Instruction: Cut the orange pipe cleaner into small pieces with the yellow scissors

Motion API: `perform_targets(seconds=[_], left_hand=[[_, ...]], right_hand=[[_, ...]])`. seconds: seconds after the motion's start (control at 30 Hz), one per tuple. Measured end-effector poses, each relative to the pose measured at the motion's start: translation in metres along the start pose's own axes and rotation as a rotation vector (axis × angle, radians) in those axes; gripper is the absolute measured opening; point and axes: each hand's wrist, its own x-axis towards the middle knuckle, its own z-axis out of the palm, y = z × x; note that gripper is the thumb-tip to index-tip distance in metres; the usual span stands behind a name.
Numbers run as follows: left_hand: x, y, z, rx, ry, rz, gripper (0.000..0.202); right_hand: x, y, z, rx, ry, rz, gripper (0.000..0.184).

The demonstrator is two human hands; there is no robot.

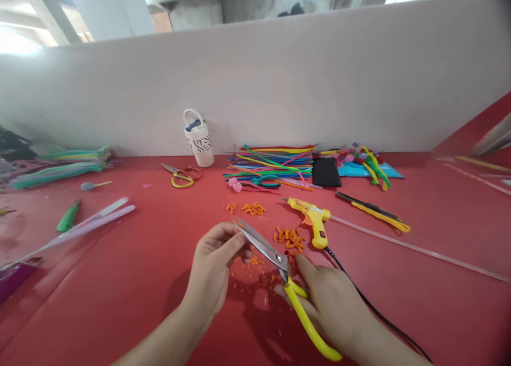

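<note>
Above the red desk point(139, 281) | my right hand point(333, 302) gripped yellow-handled scissors point(282, 260) | my left hand point(213, 262) pinched an orange bit point(241, 225) at their tips | orange pieces point(293, 240) lay beside the glue gun point(316, 219)

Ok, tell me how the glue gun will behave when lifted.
The glue gun lies flat on its side, so it probably won't roll first. The long, thin stick trailing behind it will likely swing or flex. The cord at its handle may drag along or tug.
</note>
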Motion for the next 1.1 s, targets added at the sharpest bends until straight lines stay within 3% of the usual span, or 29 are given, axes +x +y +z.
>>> perform_targets(seconds=[0.87, 1.1], left_hand=[[-0.0003, 0.0028, 0.0005, 0.002, 0.014, -0.006, 0.006], [0.0004, 0.0038, 0.0005, 0.039, 0.019, 0.004, 0.007]], right_hand=[[0.0001, -0.0009, -0.0028, -0.009, 0.011, -0.013, 0.031], [0.0028, -0.0013, -0.0039, 0.065, 0.007, 0.075, 0.037]])
